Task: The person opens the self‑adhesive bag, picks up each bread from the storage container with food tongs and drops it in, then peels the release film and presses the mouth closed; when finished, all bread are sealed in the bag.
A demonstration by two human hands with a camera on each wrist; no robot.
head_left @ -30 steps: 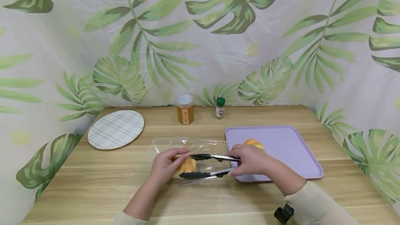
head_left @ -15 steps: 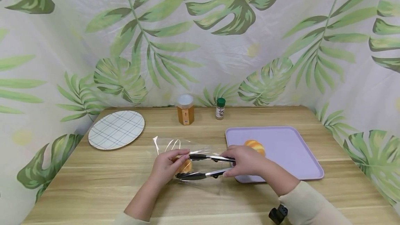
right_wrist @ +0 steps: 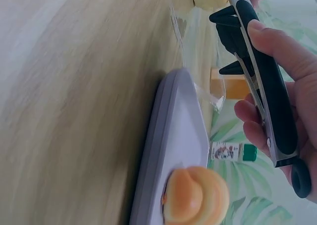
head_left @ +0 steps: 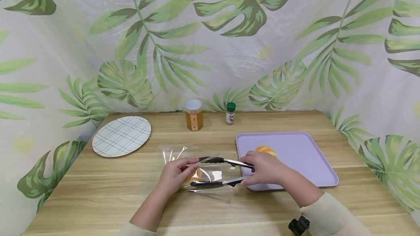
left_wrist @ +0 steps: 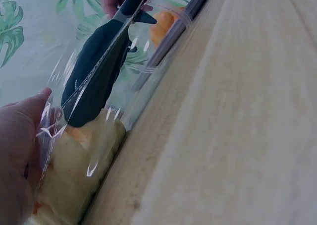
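My left hand [head_left: 175, 176] pinches the near-left part of a clear plastic bag [head_left: 177, 151] between thumb and fingers. Inside the bag lies a yellow-orange bread roll [left_wrist: 79, 173], partly hidden by that hand in the head view. My right hand [head_left: 264, 168] grips the handles of black-and-silver tongs [head_left: 210, 184], which point left into the bag. Their two black heads stand apart; in the left wrist view one [left_wrist: 91, 81] reaches right down at the roll's top end. A second, striped bread roll [right_wrist: 190, 195] rests on the lilac tray [head_left: 305, 159], behind my right hand.
A white checked plate [head_left: 121, 136] lies at the back left of the wooden table [head_left: 197, 214]. An amber honey-coloured jar [head_left: 194, 118] and a small green-capped shaker bottle [head_left: 230, 114] stand near the back edge, before a leaf-print cloth [head_left: 229, 65].
My right hand moves the tongs left into the bag, then back a little to the right, their heads spread slightly wider. The roll shifts slightly left; my left hand stays in place.
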